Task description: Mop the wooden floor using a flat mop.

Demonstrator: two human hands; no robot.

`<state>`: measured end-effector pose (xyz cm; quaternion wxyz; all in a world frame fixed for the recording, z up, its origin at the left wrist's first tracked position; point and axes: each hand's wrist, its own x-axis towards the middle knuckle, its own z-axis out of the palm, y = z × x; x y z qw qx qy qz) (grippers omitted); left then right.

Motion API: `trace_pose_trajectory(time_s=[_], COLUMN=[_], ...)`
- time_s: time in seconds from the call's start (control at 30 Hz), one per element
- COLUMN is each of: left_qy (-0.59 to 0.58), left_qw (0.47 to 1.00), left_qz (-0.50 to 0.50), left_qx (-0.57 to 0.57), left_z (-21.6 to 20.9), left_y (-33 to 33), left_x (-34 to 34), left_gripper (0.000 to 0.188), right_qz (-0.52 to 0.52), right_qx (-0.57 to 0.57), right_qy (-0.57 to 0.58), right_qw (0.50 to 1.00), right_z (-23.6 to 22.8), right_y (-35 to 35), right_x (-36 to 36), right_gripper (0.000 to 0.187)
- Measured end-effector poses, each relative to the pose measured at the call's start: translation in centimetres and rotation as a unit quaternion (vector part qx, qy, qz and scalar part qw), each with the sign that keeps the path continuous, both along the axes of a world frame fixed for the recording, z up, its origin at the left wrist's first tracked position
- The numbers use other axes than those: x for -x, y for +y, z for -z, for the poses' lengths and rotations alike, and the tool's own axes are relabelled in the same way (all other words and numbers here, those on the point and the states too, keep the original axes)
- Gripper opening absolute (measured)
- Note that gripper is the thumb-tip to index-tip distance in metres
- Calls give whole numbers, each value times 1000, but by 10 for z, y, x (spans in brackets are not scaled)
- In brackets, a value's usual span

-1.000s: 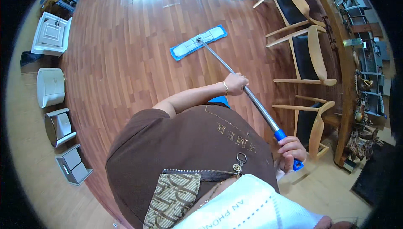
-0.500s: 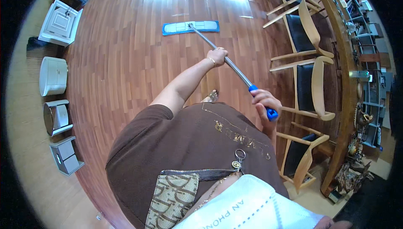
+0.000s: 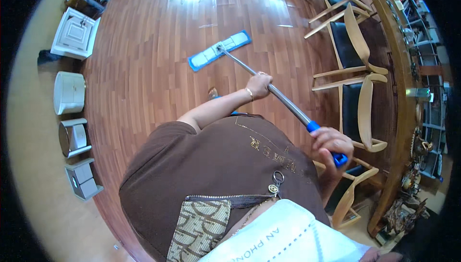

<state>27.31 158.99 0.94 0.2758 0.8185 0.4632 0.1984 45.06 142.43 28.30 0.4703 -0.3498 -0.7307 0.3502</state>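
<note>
A flat mop with a wide blue-and-white head (image 3: 220, 50) lies on the wood-patterned floor (image 3: 158, 65) ahead of me. Its metal pole (image 3: 291, 107) slants back toward my right side. My left hand (image 3: 260, 85), a bracelet at the wrist, is wrapped round the middle of the pole. At the upper end, the fingers of my right hand (image 3: 332, 143) close on the blue handle grip (image 3: 340, 159), whose tip sticks out below them. The mop head sits tilted, its right end farther from me than its left.
Along the right stand several wooden chairs with black seats (image 3: 346, 46), beside a long wooden table (image 3: 398, 118) crowded with items. By the left wall are a white cabinet (image 3: 75, 34), a rounded white cabinet (image 3: 70, 93), and two small cabinets (image 3: 82, 179). Light glares off the far floor.
The mop head has turned, its left end coming nearer to me. Both hands have moved right and nearer with the pole. A different foot shows, farther left.
</note>
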Motion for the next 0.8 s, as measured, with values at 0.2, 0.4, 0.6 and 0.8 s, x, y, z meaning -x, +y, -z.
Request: trace_pose_trajectory(time_s=[0.2, 0.4, 0.6, 0.8], left_qy=[2, -24, 48, 31], left_qw=[989, 989, 997, 997], left_qz=[134, 142, 62, -43], left_qx=[56, 42, -16, -54], left_z=[-48, -44, -11, 34], left_y=[-19, 34, 130, 200], left_x=[-31, -21, 29, 86], left_gripper=[11, 9, 9, 20], right_qz=[-71, 0, 7, -98], right_qx=[-40, -75, -62, -49], right_qy=[-92, -17, 16, -89], right_qw=[992, 997, 998, 990], right_z=[-40, -16, 20, 49], right_y=[-10, 22, 109, 192], right_x=[-40, -5, 50, 89], right_gripper=[15, 19, 12, 14])
